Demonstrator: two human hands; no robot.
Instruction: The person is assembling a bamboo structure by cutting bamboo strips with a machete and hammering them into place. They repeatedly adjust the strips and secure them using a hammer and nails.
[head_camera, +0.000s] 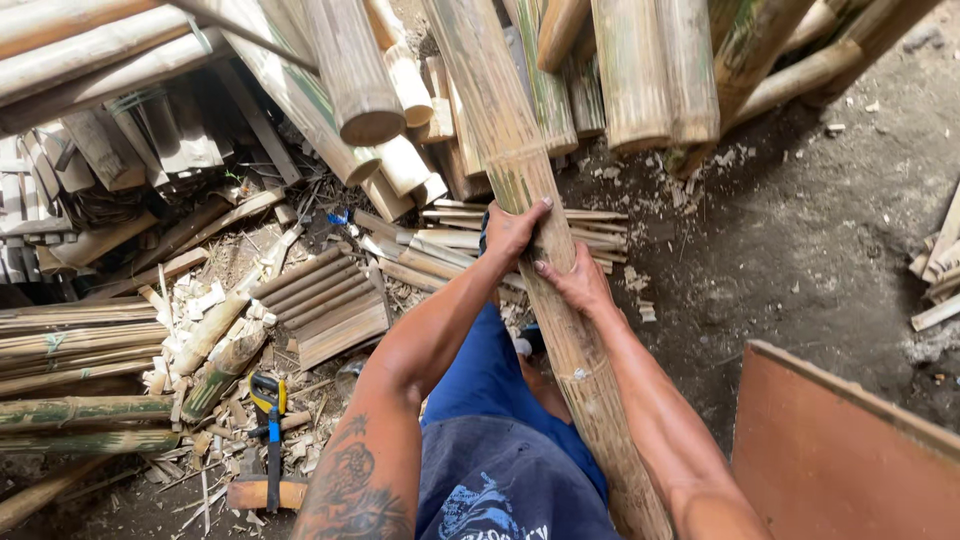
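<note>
- Bamboo everywhere: cut poles stacked along the top, their sawn ends facing down toward the bare dirt floor.
- Split slats lying flat at centre left, amid chips and offcuts; more bundled strips along the left edge.
- Hand saw with a blue and yellow grip on the ground at lower left, just above a small wooden block.
- Reddish-brown board propped at lower right; pale wood scraps at the right edge.
- Long bamboo pole running steeply from the top centre down to the bottom edge, crossing over blue trousers.
- Left hand wrapped around the pole from its left side, fingers curled over it, forearm tattooed and stretched forward.
- Right hand clasped on the same pole just below the left one, thumb side up, arm extended from the lower right.
- Both hands closed on the pole, nearly touching each other.
</note>
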